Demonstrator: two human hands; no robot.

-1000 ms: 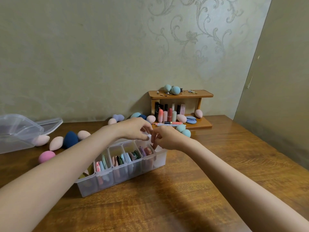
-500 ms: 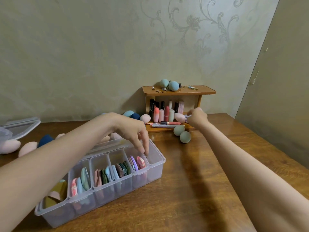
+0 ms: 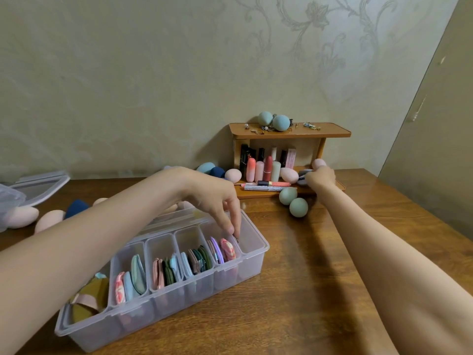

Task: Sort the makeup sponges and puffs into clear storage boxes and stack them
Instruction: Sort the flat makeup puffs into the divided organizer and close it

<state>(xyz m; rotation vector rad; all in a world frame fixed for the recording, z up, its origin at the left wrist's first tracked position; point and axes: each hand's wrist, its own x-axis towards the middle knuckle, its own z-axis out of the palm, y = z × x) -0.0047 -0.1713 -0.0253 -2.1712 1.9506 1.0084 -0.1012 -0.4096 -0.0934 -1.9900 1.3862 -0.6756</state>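
A clear divided storage box stands on the wooden table, with flat coloured puffs upright in several compartments. My left hand hovers over its far right end, fingers apart and pointing down, fingertips touching a divider next to a pink marbled puff; it holds nothing. My right hand reaches to the lower level of the small wooden shelf, its fingers closed on a blue-grey puff that lies there. A pink sponge sits just left of that puff.
Two green sponges lie on the table in front of the shelf. Lipsticks stand on its lower level, and two teal sponges sit on top. Pink and navy sponges, a clear lid and another clear box are far left.
My right hand left the box and reached to the shelf's lower level, closing on the blue-grey puff. My left hand stayed at the box's right end. The view moved closer and rightward.
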